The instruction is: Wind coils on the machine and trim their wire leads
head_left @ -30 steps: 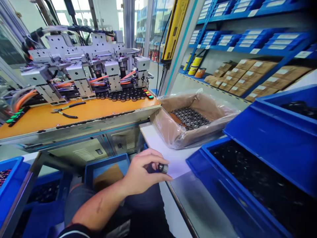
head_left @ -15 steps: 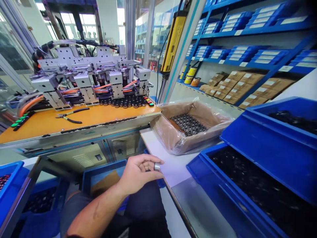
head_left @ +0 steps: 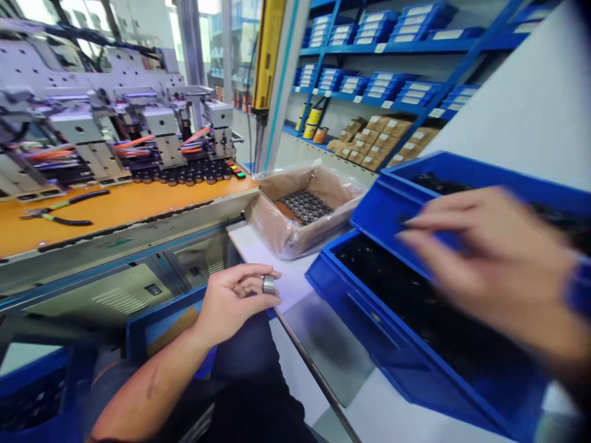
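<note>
My left hand [head_left: 237, 301] is closed on a short silver metal cylinder [head_left: 268, 284], pinched between thumb and fingers above the white table's near edge. My right hand [head_left: 489, 252], smeared by motion, is raised over the two blue bins at the right. Its thumb and fingertips come together in a pinch; a small dark spot shows by the tips, too blurred to name. Small black parts fill the lower blue bin [head_left: 369, 320] beneath this hand. The upper blue bin [head_left: 383, 203] behind it holds more black parts, partly hidden by the hand.
A plastic-lined carton [head_left: 286, 237] of metal parts stands on the white table [head_left: 295, 271]. To the left, pliers [head_left: 69, 209] and rows of black round parts [head_left: 184, 175] lie on the orange bench before a machine [head_left: 157, 123]. Blue shelves [head_left: 415, 46] stand behind.
My right hand has come into view from the right, over the bins. The view has turned to the right. My left hand still holds the metal cylinder.
</note>
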The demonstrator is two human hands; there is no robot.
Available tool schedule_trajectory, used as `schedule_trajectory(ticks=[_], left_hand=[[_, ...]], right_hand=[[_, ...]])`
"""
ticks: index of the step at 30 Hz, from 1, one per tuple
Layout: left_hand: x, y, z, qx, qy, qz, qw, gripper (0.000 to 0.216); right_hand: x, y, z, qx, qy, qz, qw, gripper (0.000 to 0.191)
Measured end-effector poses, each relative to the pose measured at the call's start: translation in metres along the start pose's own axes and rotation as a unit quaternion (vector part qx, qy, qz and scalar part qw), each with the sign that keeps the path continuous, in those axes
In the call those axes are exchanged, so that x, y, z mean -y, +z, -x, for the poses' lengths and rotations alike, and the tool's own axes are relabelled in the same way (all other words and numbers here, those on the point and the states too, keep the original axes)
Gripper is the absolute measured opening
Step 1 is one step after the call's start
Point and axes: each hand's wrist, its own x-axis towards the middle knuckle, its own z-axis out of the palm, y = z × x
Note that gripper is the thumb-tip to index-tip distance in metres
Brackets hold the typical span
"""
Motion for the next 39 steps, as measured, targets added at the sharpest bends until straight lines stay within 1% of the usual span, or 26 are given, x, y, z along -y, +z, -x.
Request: schedule_trajectory(ticks=[2, 3, 6, 8, 14, 15, 18, 21, 23, 27, 30, 34, 39], left_hand=[[0.002, 0.009, 0.0, 0.015, 0.004, -0.01, 1.0, 0.034], [0.004, 0.013, 0.0, 0.024, 0.007, -0.017, 1.0, 0.034], [0.009, 0.022, 0.003, 0.043, 0.02, -0.023, 0.999, 0.036], [0.013, 0.027, 0.003, 0.045, 0.026, -0.022, 0.998, 0.038], [0.021, 0.034, -0.001, 0.046, 0.042, -0.019, 0.998, 0.038], [0.021, 0.034, -0.001, 0.047, 0.047, -0.017, 0.998, 0.039], [0.021, 0.033, 0.0, 0.043, 0.054, -0.02, 0.997, 0.043], [0.022, 0.033, 0.001, 0.04, 0.041, -0.024, 0.998, 0.041], [0.023, 0.034, 0.001, 0.042, 0.024, -0.013, 0.999, 0.039], [0.025, 0.037, 0.002, 0.047, -0.009, -0.001, 0.999, 0.039], [0.024, 0.037, 0.004, 0.051, -0.006, 0.004, 0.999, 0.038], [0.022, 0.036, 0.006, 0.057, 0.005, 0.008, 0.998, 0.043], [0.02, 0.036, 0.005, 0.052, -0.008, 0.002, 0.999, 0.041]], right_hand=[[0.022, 0.017, 0.019, 0.052, -0.017, -0.033, 0.998, 0.004], [0.034, 0.028, 0.028, 0.069, -0.026, -0.078, 0.994, 0.004], [0.059, 0.055, 0.047, 0.055, -0.024, -0.189, 0.98, 0.006], [0.063, 0.062, 0.053, 0.057, -0.031, -0.212, 0.975, 0.005], [0.049, 0.057, 0.055, 0.062, -0.049, -0.226, 0.971, 0.005], [0.048, 0.056, 0.055, 0.066, -0.041, -0.231, 0.97, 0.006], [0.045, 0.055, 0.055, 0.079, -0.009, -0.237, 0.968, 0.018], [0.045, 0.055, 0.057, 0.087, -0.024, -0.213, 0.973, 0.02], [0.044, 0.055, 0.058, 0.078, -0.035, -0.201, 0.976, 0.019], [0.045, 0.054, 0.06, 0.065, -0.033, -0.211, 0.975, 0.02], [0.046, 0.054, 0.06, 0.069, -0.035, -0.218, 0.973, 0.019], [0.047, 0.055, 0.06, 0.06, -0.059, -0.225, 0.971, 0.02], [0.049, 0.054, 0.058, 0.062, -0.05, -0.217, 0.973, 0.019]])
